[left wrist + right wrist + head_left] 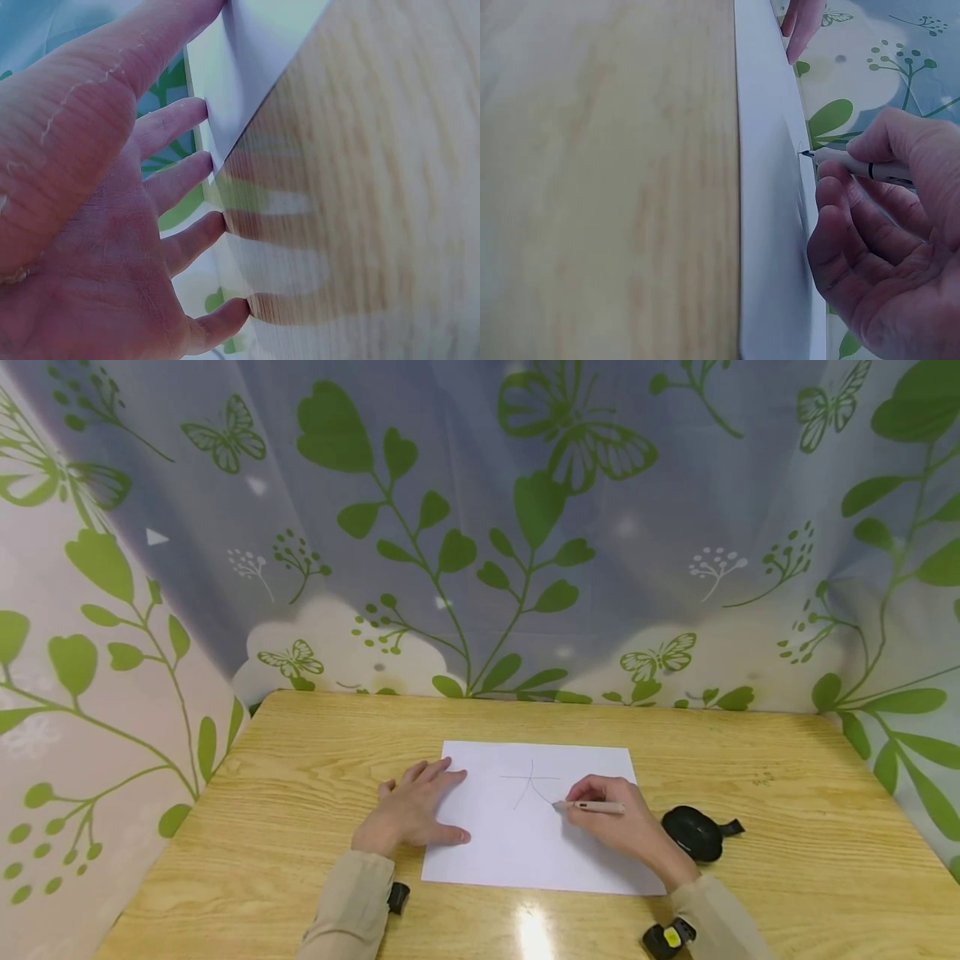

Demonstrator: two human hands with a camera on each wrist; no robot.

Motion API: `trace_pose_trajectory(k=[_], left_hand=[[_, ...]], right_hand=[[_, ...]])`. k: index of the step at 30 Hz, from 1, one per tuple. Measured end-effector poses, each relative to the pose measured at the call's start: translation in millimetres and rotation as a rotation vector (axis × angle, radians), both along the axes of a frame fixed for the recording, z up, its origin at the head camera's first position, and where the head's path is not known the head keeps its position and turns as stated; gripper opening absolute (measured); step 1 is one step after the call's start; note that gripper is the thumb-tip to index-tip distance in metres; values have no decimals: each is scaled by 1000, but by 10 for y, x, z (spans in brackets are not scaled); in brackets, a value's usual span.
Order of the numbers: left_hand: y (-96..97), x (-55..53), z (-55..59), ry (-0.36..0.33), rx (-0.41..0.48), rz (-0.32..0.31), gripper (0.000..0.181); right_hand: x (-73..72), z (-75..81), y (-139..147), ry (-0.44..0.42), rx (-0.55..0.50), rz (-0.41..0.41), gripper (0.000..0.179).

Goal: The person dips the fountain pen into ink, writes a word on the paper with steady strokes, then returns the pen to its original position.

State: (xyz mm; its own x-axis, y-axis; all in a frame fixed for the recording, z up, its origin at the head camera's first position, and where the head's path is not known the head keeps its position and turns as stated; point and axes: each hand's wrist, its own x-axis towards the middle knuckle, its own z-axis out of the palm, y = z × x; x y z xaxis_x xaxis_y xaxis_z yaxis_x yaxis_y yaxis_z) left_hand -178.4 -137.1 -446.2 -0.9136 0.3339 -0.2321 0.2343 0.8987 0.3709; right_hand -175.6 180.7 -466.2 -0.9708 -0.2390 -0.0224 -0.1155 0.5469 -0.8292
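A white sheet of paper [495, 852] lies on the wooden table, carrying thin drawn lines: a horizontal stroke crossed by a vertical one that splits into two slanting legs. My right hand [618, 818] pinches a light-coloured pen [600, 807], its tip at the lower end of the right-hand leg. In the right wrist view the pen [847, 161] sits between thumb and fingers, with the nib at the paper. My left hand [412, 810] is spread over the paper's left edge, thumb and some fingertips on the sheet. The left wrist view shows the fingers [180, 184] extended and apart.
A black oval case [692, 833] with a strap lies right of the paper, close to my right forearm. Behind the wooden table [315, 735] hangs a curtain [465, 568] printed with green leaves and butterflies. Both wrists wear black devices.
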Motion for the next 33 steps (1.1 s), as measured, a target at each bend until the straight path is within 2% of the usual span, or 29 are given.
trace_pose_trajectory(k=[33], left_hand=[[-5,-7,-8,-10,1,3,87]], right_hand=[[57,19,63,-43,-30,-2,10]])
